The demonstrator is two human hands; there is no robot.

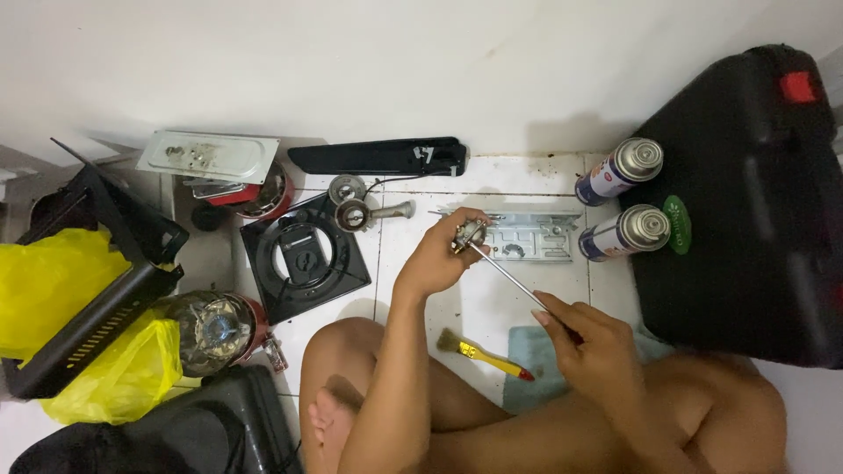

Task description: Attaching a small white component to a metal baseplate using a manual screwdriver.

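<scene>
A small brass-and-steel valve fitting (469, 233) is pinched between the fingers of the left hand (439, 254), held just above the white tiled floor (474, 307) and in front of a flat perforated grey metal bracket plate (527, 237). The right hand (590, 344) is clenched round the dark handle of a long thin steel-shafted screwdriver (509, 276), whose tip meets the fitting. The fitting is judged light, rigid and smooth, likely to slip or turn under the driver, so it is best gripped by its wider body. The screwdriver is stiff and is held at the handle end.

Just beside the knee a small yellow-handled brush (485, 354) lies on the floor, partly on a pale blue cloth (536, 369). Two cylindrical gas canisters (622, 200) lie to the right against a black plastic carrying case (746, 211). To the left a black square burner pan (303, 256) and yellow plastic bags (53, 281) are seen, well apart. Nothing stands between the hands.
</scene>
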